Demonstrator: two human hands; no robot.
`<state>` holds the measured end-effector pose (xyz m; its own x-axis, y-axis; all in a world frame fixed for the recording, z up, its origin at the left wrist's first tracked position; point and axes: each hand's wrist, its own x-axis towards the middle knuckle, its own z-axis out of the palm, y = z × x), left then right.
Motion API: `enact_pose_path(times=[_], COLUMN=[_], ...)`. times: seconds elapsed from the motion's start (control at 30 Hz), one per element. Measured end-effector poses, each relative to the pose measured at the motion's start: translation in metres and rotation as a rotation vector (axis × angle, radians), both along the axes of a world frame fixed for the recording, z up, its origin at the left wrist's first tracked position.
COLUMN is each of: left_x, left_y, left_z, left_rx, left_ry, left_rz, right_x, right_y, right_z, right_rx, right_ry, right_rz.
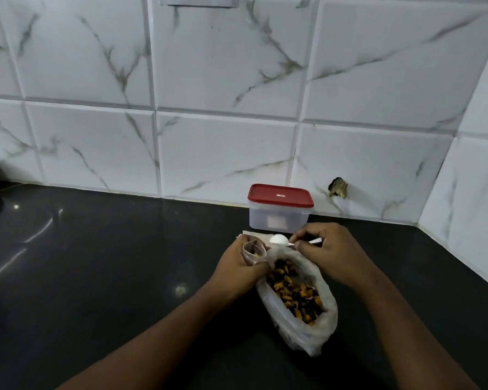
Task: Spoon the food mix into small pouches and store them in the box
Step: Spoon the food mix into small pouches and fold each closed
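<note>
near the back edge of the worktop point(96, 263) stands the box point(265, 219), red lid point(279, 196) on. just before it the left hand point(241, 267) grips a small pouch point(251, 250), mouth up, touching the open bag point(323, 327) of food mix point(296, 299). the right hand point(328, 249) pinches a white spoon point(279, 239), bowl just beside the pouch mouth.

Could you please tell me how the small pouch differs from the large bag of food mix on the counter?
The small pouch is held mouth-up in the left hand; the large bag lies on its side on the counter. The pouch holds only a few pieces; the bag holds a heap of food mix. Both are open.
</note>
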<state>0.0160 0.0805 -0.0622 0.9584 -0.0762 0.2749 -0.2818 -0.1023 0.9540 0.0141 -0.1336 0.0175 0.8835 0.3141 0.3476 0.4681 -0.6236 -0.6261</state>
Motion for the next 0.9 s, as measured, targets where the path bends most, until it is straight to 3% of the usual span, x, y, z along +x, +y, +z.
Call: enact_pose_path(times=[0.13, 0.3, 0.43, 0.63, 0.73, 0.9], left_x=[0.000, 0.000, -0.001, -0.003, -0.003, -0.003], left_y=[-0.001, -0.001, -0.001, -0.001, -0.002, -0.002], left_z=[0.000, 0.001, 0.001, 0.004, 0.004, 0.005], left_rx=[0.015, 0.012, 0.001, 0.003, 0.002, 0.014], left_ry=[0.001, 0.010, 0.022, 0.029, 0.031, 0.033], left_rz=[0.010, 0.012, 0.002, 0.003, 0.006, 0.007], right_x=[0.002, 0.006, 0.007, 0.005, 0.009, 0.014], right_y=[-0.009, -0.004, -0.010, -0.012, -0.009, -0.019], right_z=[0.002, -0.005, -0.001, -0.001, -0.008, -0.008], right_rx=[-0.311, -0.444, -0.417, -0.293, -0.140, 0.172], right_ry=[0.133, 0.187, 0.191, 0.289, 0.323, 0.575], right_rz=[-0.010, 0.016, -0.071, -0.036, -0.073, -0.128])
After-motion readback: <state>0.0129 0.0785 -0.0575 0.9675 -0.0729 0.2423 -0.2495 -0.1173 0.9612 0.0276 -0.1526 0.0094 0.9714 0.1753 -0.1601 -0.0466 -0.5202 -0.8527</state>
